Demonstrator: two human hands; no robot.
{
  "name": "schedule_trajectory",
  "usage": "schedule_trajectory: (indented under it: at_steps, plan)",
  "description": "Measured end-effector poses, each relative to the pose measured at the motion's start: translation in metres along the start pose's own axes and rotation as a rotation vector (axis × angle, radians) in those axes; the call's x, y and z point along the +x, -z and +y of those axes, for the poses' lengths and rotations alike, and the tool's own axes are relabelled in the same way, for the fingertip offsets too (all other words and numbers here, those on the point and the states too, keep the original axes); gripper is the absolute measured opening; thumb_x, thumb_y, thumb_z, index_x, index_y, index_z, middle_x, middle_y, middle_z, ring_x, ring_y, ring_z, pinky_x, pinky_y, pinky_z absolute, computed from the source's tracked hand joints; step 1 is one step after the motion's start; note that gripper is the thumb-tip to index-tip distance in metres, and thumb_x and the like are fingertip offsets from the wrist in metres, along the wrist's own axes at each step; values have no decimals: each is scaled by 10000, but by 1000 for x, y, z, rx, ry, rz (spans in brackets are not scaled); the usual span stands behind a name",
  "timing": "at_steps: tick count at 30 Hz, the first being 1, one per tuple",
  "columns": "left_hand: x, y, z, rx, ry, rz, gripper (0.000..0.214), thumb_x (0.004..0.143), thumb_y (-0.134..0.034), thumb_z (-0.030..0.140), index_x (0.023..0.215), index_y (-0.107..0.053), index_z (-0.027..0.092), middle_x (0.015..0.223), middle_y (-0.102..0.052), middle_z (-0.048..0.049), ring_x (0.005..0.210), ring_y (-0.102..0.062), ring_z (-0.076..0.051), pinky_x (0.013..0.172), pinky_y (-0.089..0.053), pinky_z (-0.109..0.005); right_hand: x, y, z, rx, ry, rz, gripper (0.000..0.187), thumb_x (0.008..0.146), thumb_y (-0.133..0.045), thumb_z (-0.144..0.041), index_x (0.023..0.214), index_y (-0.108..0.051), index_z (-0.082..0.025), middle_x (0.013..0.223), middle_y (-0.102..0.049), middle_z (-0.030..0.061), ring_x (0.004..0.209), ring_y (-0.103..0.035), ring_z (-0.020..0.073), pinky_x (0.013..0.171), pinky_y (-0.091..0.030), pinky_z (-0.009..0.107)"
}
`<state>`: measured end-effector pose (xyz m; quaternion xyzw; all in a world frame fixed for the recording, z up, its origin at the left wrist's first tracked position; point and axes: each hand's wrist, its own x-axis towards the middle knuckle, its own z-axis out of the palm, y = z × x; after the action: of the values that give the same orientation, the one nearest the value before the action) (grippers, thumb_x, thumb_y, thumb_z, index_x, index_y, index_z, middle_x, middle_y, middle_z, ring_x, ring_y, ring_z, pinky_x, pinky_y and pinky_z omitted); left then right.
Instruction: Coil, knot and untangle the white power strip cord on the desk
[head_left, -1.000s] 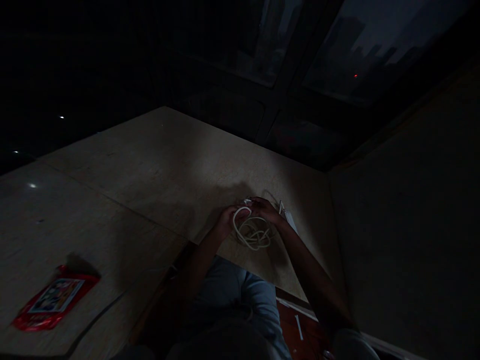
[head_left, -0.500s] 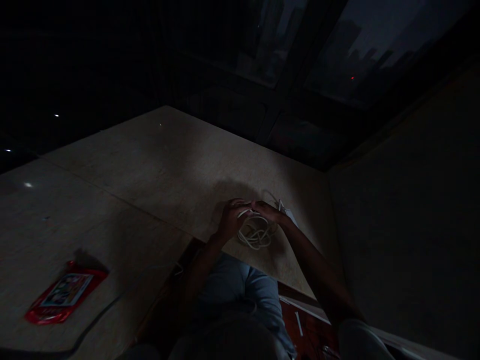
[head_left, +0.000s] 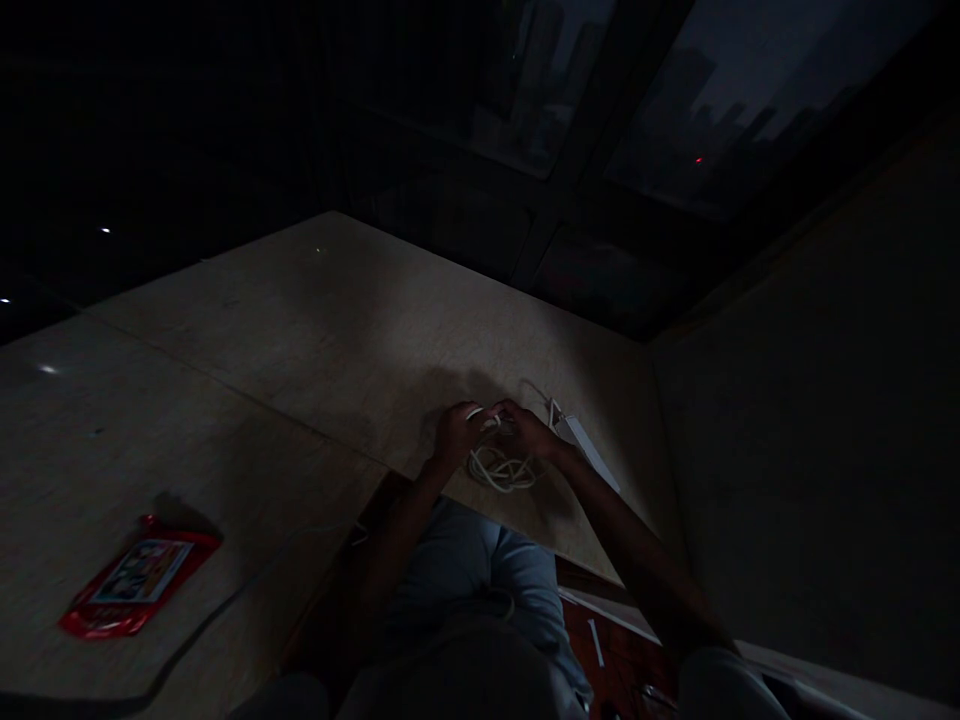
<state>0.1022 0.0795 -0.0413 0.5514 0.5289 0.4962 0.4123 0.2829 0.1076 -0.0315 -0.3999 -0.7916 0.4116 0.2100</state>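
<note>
A loosely coiled white cable (head_left: 501,470) hangs or lies at the near side of the pale stone surface; the dim light hides which. My left hand (head_left: 457,432) is closed on part of this cable, with a pale loop showing at its fingers. Close beside it, my right hand (head_left: 526,430) has its fingers bent in to the same spot, closed on the cable too. The two hands' fingertips meet or nearly meet. Just right of my right hand lies a white power strip (head_left: 589,450), with a cord curving from its far end.
On the left of the stone surface (head_left: 300,340) lies a red packet (head_left: 139,580) with a printed picture. A grey cord (head_left: 225,600) crosses the near left edge. Dark windows (head_left: 570,100) stand behind, and a wall (head_left: 810,420) rises on the right.
My left hand has closed in more and shifted slightly left. My right hand's fingers have curled down toward the cable. The coil has moved a little left, and more of the power strip shows.
</note>
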Motion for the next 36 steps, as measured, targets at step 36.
schedule_trajectory:
  at_steps: [36]
  plan:
    - [-3, -26, -28, -388, 299, 148, 572, 688, -593, 734, 679, -614, 162, 596, -633, -33, 556, -594, -163, 512, -437, -258, -38, 12, -120, 834, 198, 823, 460, 686, -799, -511, 1041, -652, -257, 1005, -688, 56, 860, -676, 197, 870, -549, 412]
